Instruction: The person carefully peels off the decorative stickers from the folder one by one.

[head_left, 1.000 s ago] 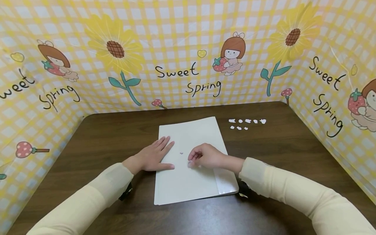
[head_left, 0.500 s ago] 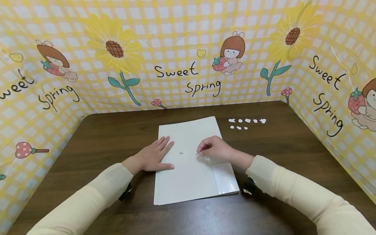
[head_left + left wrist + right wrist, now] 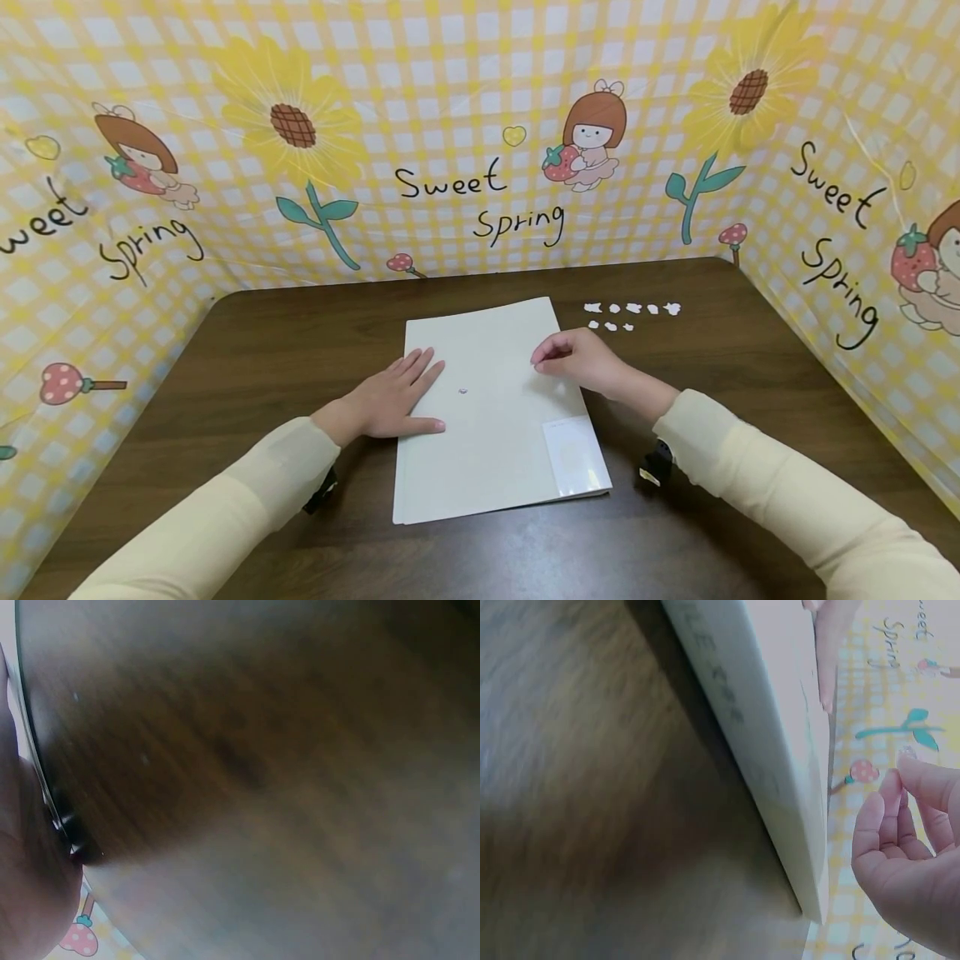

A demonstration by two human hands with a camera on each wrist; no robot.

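A white file folder (image 3: 480, 450) lies on the dark wooden table, and faint lettering shows on its spine (image 3: 724, 682) in the right wrist view. My left hand (image 3: 390, 398) rests flat on the folder's left side, fingers spread. A tiny purplish sticker-like piece (image 3: 462, 391) lies on the cover near the middle. Above the cover's right edge, my right hand (image 3: 581, 360) has thumb and forefinger pinched together. In the right wrist view a small whitish patterned piece (image 3: 907, 751) shows at the thumb tip; its kind is too small to make out.
Several small white cut-out pieces (image 3: 633, 309) lie in two rows on the table (image 3: 285, 333), right of the folder's far end. A clear label pocket (image 3: 573, 458) is at the folder's near right corner. A yellow checked cloth (image 3: 450, 100) surrounds the table's back and sides.
My right hand has moved right and away from me, from the middle of the cover to its right edge, still pinching. The left hand and the folder have stayed put.
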